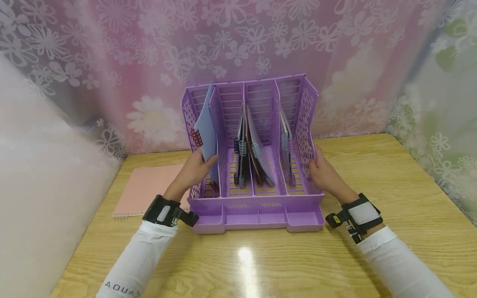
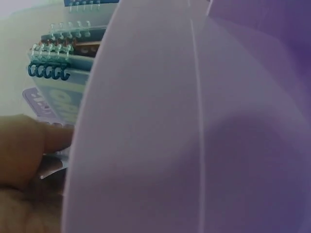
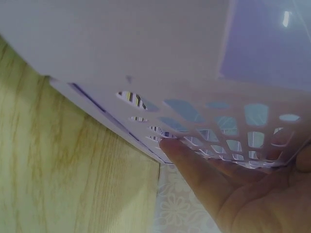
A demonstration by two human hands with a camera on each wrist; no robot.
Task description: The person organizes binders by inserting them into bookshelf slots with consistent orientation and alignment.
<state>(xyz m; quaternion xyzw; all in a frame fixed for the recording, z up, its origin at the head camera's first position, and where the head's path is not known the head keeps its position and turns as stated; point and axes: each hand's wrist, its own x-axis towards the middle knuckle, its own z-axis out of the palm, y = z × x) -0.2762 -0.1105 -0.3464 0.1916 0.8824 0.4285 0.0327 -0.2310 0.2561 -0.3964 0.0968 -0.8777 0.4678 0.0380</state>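
Observation:
A purple desk file organizer (image 1: 257, 207) stands on the table, with several spiral notebooks upright in its compartments. My left hand (image 1: 191, 171) reaches into the leftmost compartment and pinches a light blue spiral notebook (image 1: 206, 128), which leans against the divider. In the left wrist view the thumb (image 2: 58, 138) shows beside the purple wall (image 2: 141, 121), which hides much of that hand. My right hand (image 1: 326, 174) grips the organizer's right side wall, the thumb at its front edge. In the right wrist view the fingers (image 3: 194, 167) lie along the outside of the perforated wall (image 3: 233, 109).
A pink spiral notebook (image 1: 143, 186) lies flat on the wooden table (image 1: 298, 265), left of the organizer and partly behind the left wrist. Dark spiral notebooks (image 1: 242, 161) stand in the middle compartments. A flowered curtain (image 1: 156, 74) hangs behind the table.

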